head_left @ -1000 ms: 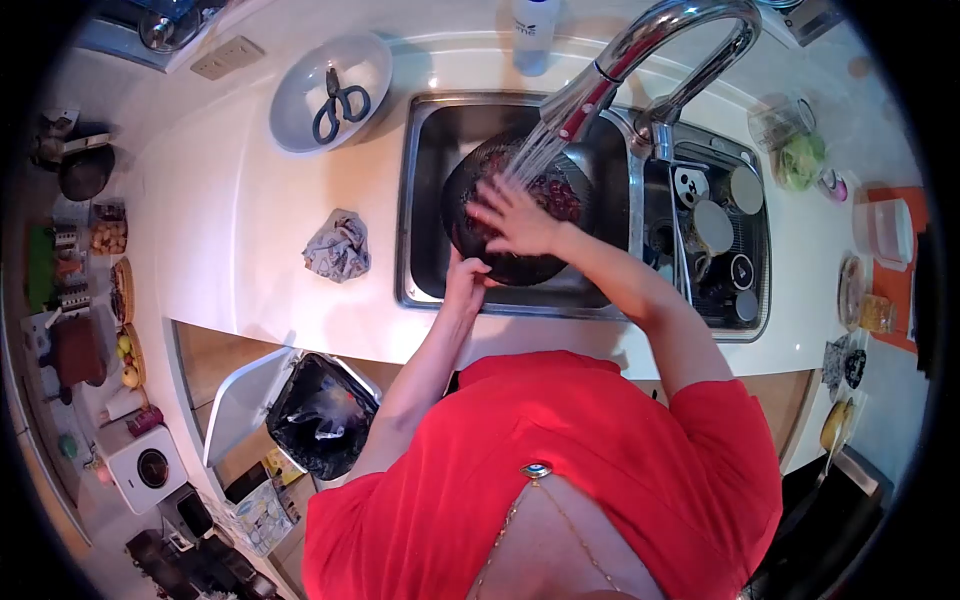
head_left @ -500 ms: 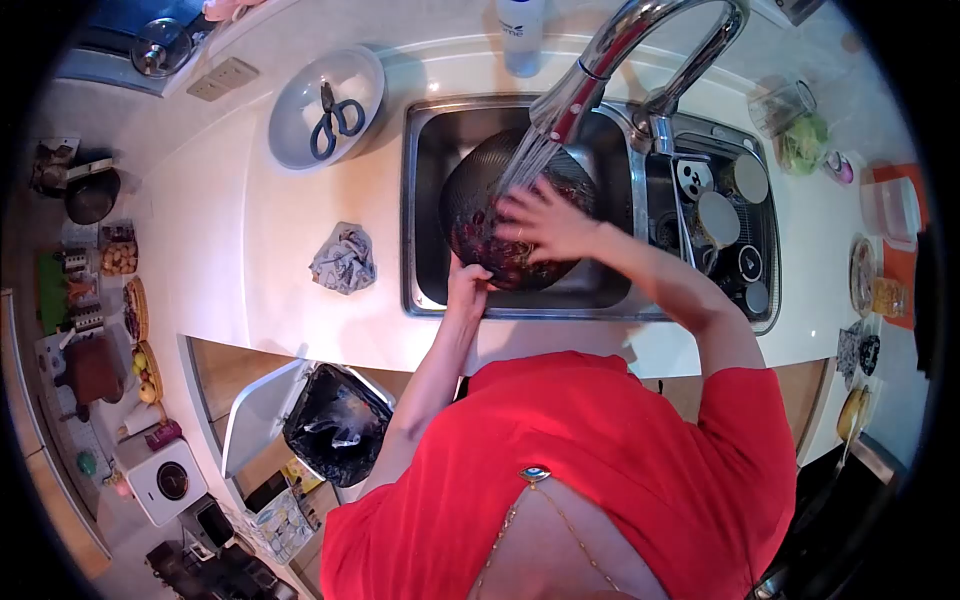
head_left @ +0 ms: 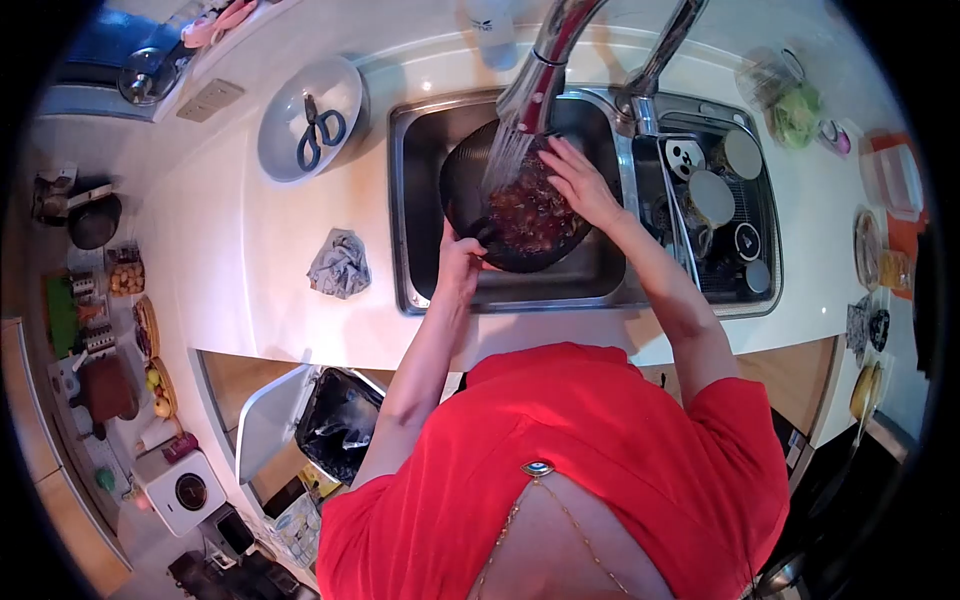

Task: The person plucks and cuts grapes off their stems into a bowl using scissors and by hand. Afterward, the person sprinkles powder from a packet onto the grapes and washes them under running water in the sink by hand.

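In the left basin of the sink [head_left: 404,200] is a dark round colander [head_left: 463,180] holding small dark red pieces [head_left: 530,208]. My left hand [head_left: 460,262] grips its lower left rim, the fingers partly hidden under it. Over the colander's right side, my right hand [head_left: 582,186] is spread, its fingertips at the edge of the red pieces and nothing held. From the faucet [head_left: 545,75] a spray of water falls into the colander, left of my right hand.
A pale bowl [head_left: 275,135] with scissors [head_left: 320,132] and a crumpled cloth [head_left: 341,265] lie on the left counter. Cups [head_left: 710,198] stand in the right basin. An open bin [head_left: 340,420] is below the counter, and a bottle [head_left: 492,35] stands behind the sink.
My right hand has moved from the colander's middle to its right side, uncovering the red pieces. The view has shifted slightly. My left hand still grips the rim.
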A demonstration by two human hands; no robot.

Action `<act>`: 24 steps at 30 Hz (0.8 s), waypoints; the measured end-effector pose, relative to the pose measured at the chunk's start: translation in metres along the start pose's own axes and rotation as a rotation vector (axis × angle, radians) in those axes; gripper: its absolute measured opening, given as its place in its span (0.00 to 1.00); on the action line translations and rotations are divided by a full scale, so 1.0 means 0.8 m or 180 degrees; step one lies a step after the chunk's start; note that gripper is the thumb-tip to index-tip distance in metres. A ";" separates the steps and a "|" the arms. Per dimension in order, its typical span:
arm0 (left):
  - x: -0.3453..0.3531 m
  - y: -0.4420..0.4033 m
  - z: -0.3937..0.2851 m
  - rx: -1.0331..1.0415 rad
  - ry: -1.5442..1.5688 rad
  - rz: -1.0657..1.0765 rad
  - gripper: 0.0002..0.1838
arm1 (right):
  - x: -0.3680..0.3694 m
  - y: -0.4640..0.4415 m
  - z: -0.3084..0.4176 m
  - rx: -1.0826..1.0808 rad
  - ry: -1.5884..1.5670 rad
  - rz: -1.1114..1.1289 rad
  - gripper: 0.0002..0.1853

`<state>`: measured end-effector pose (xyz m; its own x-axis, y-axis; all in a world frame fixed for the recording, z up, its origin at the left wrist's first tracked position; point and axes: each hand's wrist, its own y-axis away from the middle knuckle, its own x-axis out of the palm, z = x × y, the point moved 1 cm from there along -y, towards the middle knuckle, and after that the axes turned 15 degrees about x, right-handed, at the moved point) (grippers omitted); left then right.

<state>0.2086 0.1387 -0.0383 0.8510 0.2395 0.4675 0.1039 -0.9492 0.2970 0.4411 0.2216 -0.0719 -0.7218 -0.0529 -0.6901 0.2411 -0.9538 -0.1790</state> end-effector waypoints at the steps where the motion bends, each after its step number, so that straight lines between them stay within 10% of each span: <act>1: 0.001 -0.002 0.001 0.0047 0.0009 0.0084 0.48 | 0.005 0.003 -0.008 0.0013 -0.0002 -0.0017 0.24; 24: 0.031 0.024 -0.091 0.0476 -0.0582 -0.0054 0.46 | 0.032 -0.030 0.052 0.0246 0.0137 -0.0009 0.36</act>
<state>0.1943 0.1415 0.0392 0.9261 0.2276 0.3010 0.1826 -0.9683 0.1705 0.3898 0.2306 -0.0558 -0.6936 -0.0391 -0.7193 0.1871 -0.9740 -0.1274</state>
